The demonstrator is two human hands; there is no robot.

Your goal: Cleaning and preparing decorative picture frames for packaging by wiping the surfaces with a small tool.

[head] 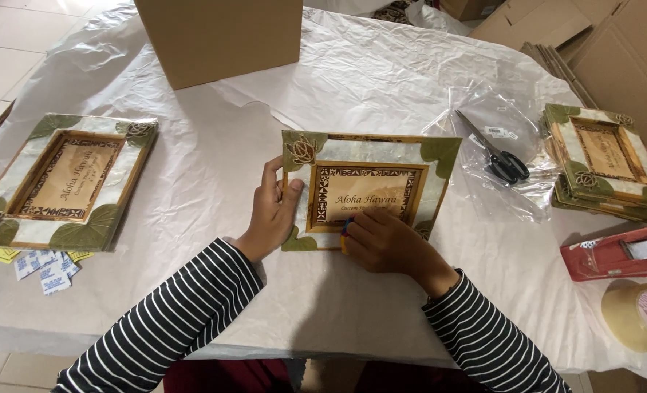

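A decorated picture frame (371, 155) with green leaf corners and a carved turtle lies flat in the middle of the paper-covered table (381, 73). My left hand (271, 211) grips its left edge, thumb on top. My right hand (383, 240) rests on the frame's lower edge, its fingers closed around a small multicoloured object (346, 228) pressed against the frame. Both arms wear black-and-white striped sleeves.
A second matching frame (65, 182) lies at the left, with small white sachets (46, 268) beside it. A stack of frames (604, 156) sits at the right. Scissors (499, 154) lie on clear plastic bags. A red tape dispenser (618, 251), a tape roll (644, 314) and a cardboard box (218, 36) stand around.
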